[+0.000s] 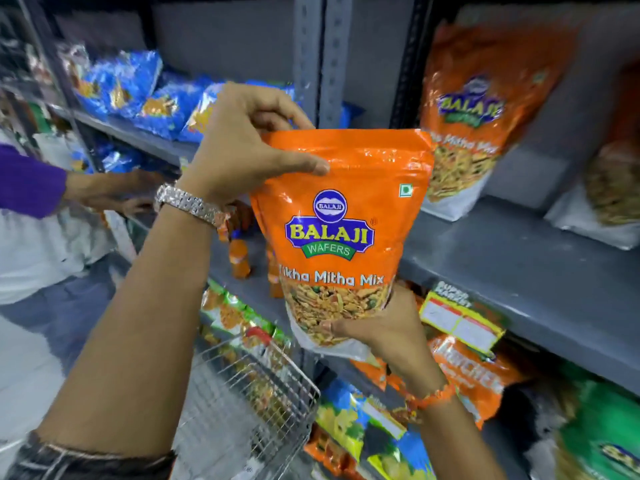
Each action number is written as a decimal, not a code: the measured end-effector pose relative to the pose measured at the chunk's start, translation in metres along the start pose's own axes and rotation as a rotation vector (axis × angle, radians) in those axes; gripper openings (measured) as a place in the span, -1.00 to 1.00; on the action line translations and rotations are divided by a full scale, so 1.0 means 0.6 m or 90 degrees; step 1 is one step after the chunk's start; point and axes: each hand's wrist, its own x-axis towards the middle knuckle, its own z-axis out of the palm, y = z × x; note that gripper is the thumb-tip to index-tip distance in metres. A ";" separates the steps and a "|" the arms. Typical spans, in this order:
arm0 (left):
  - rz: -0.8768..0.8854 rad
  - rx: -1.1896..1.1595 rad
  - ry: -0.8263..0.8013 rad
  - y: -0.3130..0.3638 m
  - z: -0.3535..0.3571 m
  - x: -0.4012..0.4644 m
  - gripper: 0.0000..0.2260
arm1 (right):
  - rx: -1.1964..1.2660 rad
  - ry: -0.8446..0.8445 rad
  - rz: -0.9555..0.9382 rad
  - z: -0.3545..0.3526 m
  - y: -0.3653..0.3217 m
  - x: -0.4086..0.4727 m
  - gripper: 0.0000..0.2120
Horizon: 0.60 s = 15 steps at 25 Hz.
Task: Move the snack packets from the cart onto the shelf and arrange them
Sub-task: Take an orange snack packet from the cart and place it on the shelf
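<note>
An orange snack packet (pixel 346 216) marked Tikha Mitha Mix is upright in the air in front of the grey shelf (pixel 502 258). My left hand (pixel 242 147), with a metal watch on the wrist, grips its top left corner. My right hand (pixel 377 327) holds it from underneath at the bottom edge. Two more orange packets of the same kind (pixel 478 112) stand upright on that shelf to the right, the far right one partly cut off. The wire cart (pixel 242 386) is below my left forearm with packets inside.
Blue packets (pixel 138 95) lie on the shelf at the left. Small orange bottles (pixel 240 258) stand on the shelf edge behind the held packet. Assorted packets fill the lower shelf (pixel 467 375). Another person's arm in a purple sleeve (pixel 31 181) reaches in from the left.
</note>
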 end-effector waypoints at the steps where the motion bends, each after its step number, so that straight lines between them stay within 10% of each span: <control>1: 0.014 -0.048 0.007 0.008 0.012 0.013 -0.66 | 0.010 0.010 0.005 -0.020 -0.016 -0.004 -0.47; 8: 0.033 -0.428 0.012 0.083 0.111 0.088 -0.60 | 0.071 0.080 0.009 -0.150 -0.122 -0.057 -0.59; 15: -0.072 -0.520 -0.231 0.159 0.260 0.106 -0.61 | 0.147 0.193 -0.050 -0.276 -0.157 -0.045 -0.52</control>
